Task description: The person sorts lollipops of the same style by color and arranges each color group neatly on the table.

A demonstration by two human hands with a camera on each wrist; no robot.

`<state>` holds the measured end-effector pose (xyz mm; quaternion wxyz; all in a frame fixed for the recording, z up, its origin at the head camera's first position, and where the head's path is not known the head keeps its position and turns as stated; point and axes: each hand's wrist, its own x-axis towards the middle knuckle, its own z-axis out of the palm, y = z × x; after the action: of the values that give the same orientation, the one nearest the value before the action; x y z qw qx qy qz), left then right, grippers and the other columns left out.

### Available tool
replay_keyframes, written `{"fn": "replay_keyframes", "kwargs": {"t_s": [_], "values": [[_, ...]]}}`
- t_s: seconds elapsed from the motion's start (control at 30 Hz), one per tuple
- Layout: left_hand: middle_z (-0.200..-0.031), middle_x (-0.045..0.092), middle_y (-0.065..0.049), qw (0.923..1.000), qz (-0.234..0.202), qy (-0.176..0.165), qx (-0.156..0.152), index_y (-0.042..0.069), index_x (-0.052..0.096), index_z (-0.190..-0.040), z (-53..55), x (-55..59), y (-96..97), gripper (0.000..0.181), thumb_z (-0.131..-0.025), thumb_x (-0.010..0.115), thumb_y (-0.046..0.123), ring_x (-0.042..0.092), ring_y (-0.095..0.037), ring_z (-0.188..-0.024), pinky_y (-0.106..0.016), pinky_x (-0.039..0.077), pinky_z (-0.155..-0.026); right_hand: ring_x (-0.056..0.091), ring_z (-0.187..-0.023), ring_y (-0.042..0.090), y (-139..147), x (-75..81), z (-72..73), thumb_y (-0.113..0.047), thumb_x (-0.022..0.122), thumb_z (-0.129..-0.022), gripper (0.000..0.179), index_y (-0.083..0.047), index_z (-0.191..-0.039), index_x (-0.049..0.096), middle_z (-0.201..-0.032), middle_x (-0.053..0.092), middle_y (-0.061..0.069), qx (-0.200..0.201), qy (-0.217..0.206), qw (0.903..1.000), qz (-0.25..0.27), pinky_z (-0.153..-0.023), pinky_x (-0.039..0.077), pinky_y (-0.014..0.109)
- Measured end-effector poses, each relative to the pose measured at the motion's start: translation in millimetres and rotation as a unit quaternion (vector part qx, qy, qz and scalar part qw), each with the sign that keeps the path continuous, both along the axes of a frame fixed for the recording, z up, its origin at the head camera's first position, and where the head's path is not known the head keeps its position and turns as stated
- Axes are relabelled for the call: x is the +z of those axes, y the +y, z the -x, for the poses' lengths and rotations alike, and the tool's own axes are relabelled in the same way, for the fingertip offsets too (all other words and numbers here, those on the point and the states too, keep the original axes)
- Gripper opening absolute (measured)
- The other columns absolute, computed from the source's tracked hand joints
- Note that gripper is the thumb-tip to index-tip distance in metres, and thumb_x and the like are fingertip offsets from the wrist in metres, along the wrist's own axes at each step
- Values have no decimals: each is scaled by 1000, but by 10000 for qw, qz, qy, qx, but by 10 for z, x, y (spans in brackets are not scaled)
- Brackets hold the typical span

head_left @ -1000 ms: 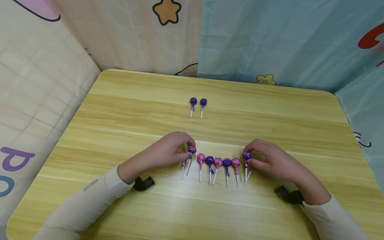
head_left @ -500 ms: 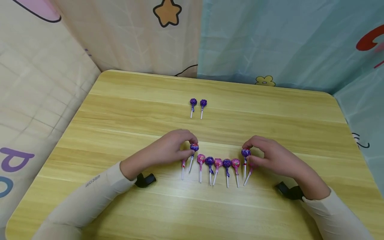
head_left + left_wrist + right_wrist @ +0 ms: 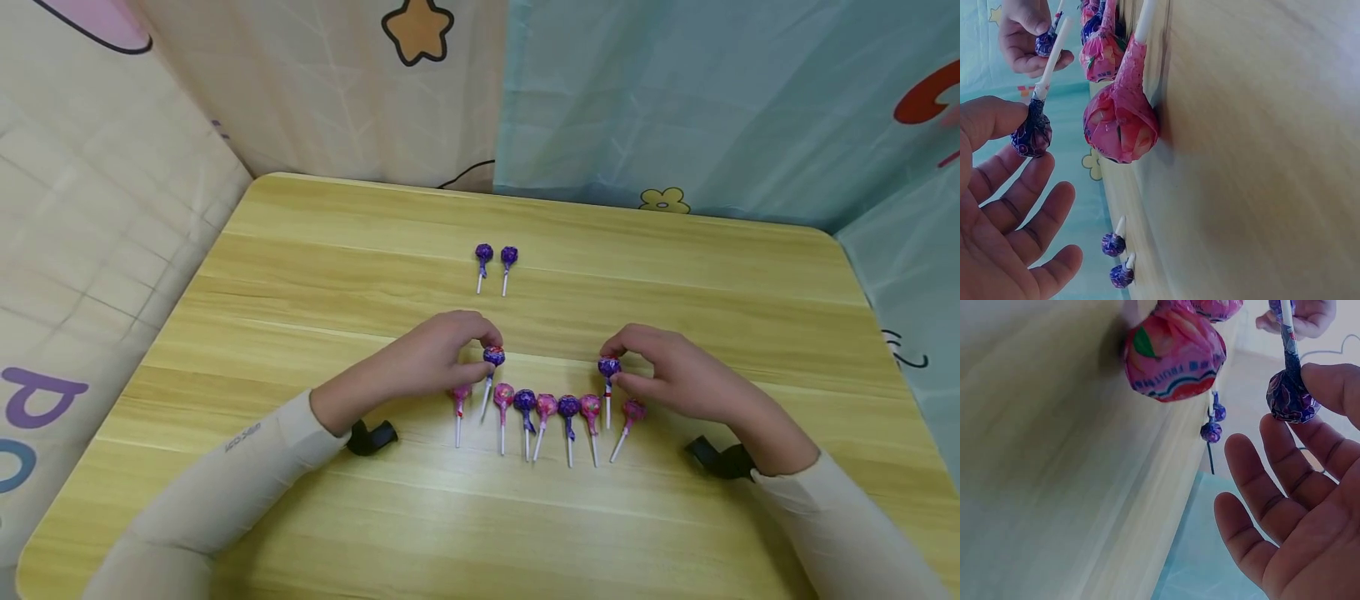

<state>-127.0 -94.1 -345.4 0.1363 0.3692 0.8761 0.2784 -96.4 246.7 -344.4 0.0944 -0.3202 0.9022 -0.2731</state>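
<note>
My left hand [image 3: 444,357] pinches a purple lollipop [image 3: 493,357] by its wrapped head, thumb on one side and fingers on the other. In the left wrist view that lollipop [image 3: 1032,136] is lifted off the table, its white stick angled up and away. My right hand [image 3: 671,371] pinches another purple lollipop [image 3: 609,367] the same way, its stick pointing toward me; the right wrist view shows this lollipop [image 3: 1292,397] between thumb and fingertips. Between and below the hands lies a row of pink and purple lollipops, among them a pink one [image 3: 546,406] and a purple one [image 3: 568,407].
Two purple lollipops [image 3: 497,254] lie side by side farther back on the wooden table [image 3: 337,275]. A pink lollipop [image 3: 633,410] ends the row at right, another pink one [image 3: 460,398] at left. Printed curtains [image 3: 645,100] hang behind the table.
Both hands have risen from the row's ends and moved slightly away from me and inward, each carrying its purple lollipop. The pink lollipops at both ends are now more exposed.
</note>
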Motion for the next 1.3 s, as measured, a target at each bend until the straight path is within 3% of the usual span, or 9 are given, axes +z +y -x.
{"fn": "replay_keyframes", "kwargs": {"t_s": [0.9, 1.3], "values": [[-108, 64, 2, 9996, 80, 222, -160, 11, 67, -112, 176, 60, 145, 23, -93, 70, 23, 59, -15, -104, -32, 48, -94, 61, -100, 15, -32, 42, 170, -8, 67, -94, 17, -11, -111, 65, -106, 65, -3, -50, -34, 10000, -63, -84, 52, 46], [-108, 66, 0, 9981, 39, 382, -472, 9, 67, -112, 290, 51, 204, 24, -93, 71, 23, 60, -17, -104, -32, 46, -95, 61, -99, 15, -78, 65, 271, -12, 66, -96, 15, -13, -111, 65, -105, 65, -4, -38, -231, 9997, 30, -78, 50, 44]]}}
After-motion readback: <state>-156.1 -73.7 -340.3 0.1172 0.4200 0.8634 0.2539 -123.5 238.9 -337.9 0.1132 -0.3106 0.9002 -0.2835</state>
